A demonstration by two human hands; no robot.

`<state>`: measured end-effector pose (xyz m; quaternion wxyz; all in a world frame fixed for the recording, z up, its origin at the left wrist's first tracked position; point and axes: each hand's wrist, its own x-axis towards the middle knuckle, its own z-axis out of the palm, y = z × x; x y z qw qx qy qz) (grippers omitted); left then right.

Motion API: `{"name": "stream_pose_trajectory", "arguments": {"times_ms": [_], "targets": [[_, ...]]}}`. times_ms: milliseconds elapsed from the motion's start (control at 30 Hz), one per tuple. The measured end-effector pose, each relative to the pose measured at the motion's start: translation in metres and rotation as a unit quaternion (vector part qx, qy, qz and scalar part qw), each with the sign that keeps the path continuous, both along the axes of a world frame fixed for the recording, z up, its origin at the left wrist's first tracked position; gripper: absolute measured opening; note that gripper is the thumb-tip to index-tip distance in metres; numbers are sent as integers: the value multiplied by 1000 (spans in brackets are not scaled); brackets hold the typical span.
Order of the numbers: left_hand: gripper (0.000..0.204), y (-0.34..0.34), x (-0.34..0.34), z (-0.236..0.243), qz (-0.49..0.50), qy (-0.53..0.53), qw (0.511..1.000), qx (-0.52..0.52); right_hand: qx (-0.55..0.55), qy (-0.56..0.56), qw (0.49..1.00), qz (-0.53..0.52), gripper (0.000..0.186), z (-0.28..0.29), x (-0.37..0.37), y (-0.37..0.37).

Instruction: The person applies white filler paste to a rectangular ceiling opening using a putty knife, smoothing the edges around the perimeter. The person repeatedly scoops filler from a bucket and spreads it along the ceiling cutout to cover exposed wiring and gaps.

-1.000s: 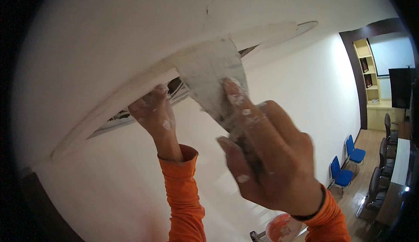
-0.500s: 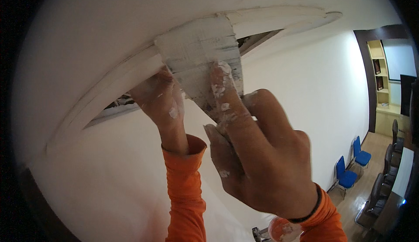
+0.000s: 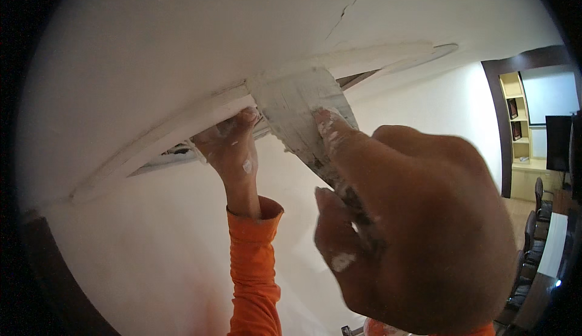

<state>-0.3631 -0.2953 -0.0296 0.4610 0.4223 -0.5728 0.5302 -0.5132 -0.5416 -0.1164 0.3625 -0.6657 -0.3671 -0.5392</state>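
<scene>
My right hand (image 3: 412, 227) fills the lower right, closed around the handle of a wide putty knife (image 3: 300, 108), index finger stretched along the blade. The plaster-smeared blade lies flat against the white curved ceiling moulding (image 3: 182, 124). My left hand (image 3: 230, 148), in an orange sleeve and dotted with plaster, reaches up just left of the blade with its fingers hooked over the moulding's lower edge. The knife's handle is hidden inside my fist.
A hairline crack (image 3: 351, 5) runs across the white ceiling above the moulding. A dark gap shows under the moulding. At the right are a dark door frame (image 3: 494, 124), wooden shelves (image 3: 515, 117), a dark screen (image 3: 558, 142) and chairs by a table (image 3: 533, 239).
The knife blade has slid along the moulding. My right hand has come closer to the camera and looks larger. My left hand still grips the moulding edge.
</scene>
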Motion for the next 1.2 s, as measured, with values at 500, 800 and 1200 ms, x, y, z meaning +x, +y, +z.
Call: {"name": "stream_pose_trajectory", "arguments": {"times_ms": [500, 800, 1200], "targets": [[64, -6, -34, 17, 0, -11, 999, 35, -115, -300, 943, -91, 56, 24, 66, -47], [62, -19, -23, 16, 29, 17, 999, -6, -170, -368, 909, -97, 56, 83, 70, -64], [68, 17, -24, -22, -23, -3, 1000, 2, -167, -382, 903, -102, 56, 29, 80, -36]]}}
